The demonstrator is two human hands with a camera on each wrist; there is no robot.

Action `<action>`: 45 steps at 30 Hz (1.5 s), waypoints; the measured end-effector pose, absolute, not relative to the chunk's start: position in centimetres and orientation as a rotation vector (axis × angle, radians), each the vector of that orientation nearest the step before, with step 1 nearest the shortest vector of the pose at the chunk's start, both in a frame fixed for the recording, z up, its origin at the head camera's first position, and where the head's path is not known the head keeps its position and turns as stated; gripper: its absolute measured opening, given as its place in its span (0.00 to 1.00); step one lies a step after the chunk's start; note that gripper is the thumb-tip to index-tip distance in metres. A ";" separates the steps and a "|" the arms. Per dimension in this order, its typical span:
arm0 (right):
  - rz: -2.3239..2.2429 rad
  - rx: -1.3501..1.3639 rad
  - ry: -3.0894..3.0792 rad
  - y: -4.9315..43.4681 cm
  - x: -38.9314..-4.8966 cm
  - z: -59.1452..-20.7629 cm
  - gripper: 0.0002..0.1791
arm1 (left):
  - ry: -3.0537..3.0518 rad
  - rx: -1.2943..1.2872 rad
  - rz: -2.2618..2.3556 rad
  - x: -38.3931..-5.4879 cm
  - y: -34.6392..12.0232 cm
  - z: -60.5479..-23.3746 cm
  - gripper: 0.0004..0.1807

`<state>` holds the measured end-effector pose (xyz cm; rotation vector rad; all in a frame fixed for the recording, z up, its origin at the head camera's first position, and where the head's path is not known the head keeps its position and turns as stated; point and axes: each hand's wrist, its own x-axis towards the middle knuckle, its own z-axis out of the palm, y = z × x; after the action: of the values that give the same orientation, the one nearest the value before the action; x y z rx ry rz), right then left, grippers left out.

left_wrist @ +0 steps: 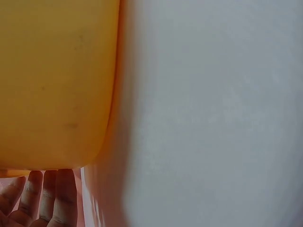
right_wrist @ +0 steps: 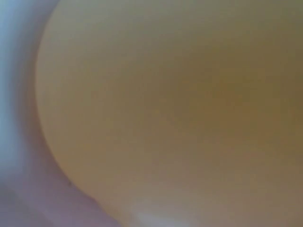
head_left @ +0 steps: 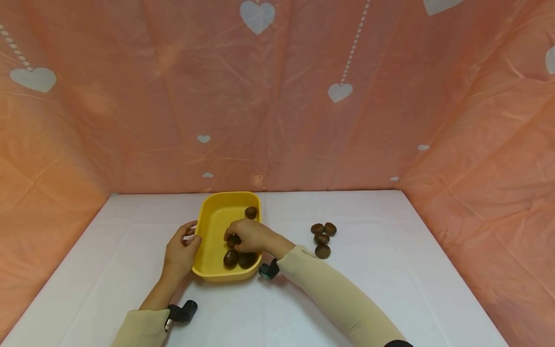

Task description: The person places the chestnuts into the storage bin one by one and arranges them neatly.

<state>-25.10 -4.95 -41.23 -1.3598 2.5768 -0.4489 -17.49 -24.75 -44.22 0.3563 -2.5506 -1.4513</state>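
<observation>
Chestnuts (head_left: 231, 259) in a yellow tray (head_left: 217, 226) on a white desk (head_left: 390, 279).
Orange-pink cloth (head_left: 286, 125) printed with pale hearts (head_left: 257, 17) and dotted strings (head_left: 355, 41) hangs behind the desk and along both sides. The chestnuts are round, dark brown and slightly shiny; several lie in the tray, four cluster to its right. The right hand (head_left: 250, 234) grips one inside; the left hand (head_left: 179, 251) rests fairly straight fingers against the tray's side.

L hand (head_left: 179, 253): fingers (left_wrist: 65, 198) extended, thumb (head_left: 194, 244) apart; R hand (head_left: 248, 235) palm-down, w/ fingers curled.
</observation>
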 end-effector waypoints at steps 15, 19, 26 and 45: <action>-0.329 -1.335 2.619 -4.9 -24.9 -41.3 0.16 | -2.551 0.352 -1.459 -17.6 -24.5 -44.2 0.25; -0.355 -1.334 2.609 -4.8 -24.9 -41.3 0.16 | -2.551 0.353 -1.463 -17.6 -24.5 -44.2 0.25; -0.415 -1.368 2.560 -4.3 -25.1 -41.0 0.17 | -2.557 0.350 -1.464 -17.6 -24.4 -44.2 0.25; -0.764 -1.507 2.494 -1.4 -24.9 -39.1 0.17 | -2.564 0.363 -1.438 -17.6 -24.8 -44.2 0.25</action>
<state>-24.86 -1.39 -39.12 -1.5073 2.4944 -0.7645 -17.61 -24.81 -44.17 0.3632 -2.5641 -1.4381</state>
